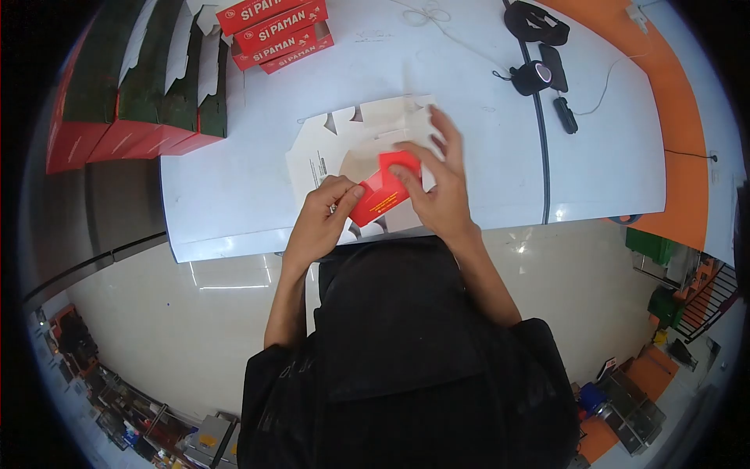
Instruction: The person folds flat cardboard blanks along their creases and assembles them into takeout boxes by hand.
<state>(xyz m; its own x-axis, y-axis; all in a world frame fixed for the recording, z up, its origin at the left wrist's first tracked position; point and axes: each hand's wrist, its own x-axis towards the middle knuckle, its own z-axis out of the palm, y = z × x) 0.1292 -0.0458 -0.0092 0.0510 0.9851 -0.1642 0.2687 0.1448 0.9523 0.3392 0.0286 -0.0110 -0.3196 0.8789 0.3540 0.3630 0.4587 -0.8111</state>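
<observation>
A cardboard box blank (312,148) lies on the table in front of me, its pale inside facing up and notches along its edges. Its near red panel (377,202), with small yellow print, is raised, and a red flap (394,159) is bent at its right end. My left hand (322,215) is closed, pinching the left end of the red panel. My right hand (444,187) has its thumb on the red flap and index finger near the flap's top edge, while the other fingers stand raised, slightly blurred.
Several red "SI PAMAN" boxes (283,33) are stacked at the back left. Larger dark green and red cartons (141,94) stand at the left. On the right are a black strap (535,22), a round black device (533,76) and cables on the white table (492,156).
</observation>
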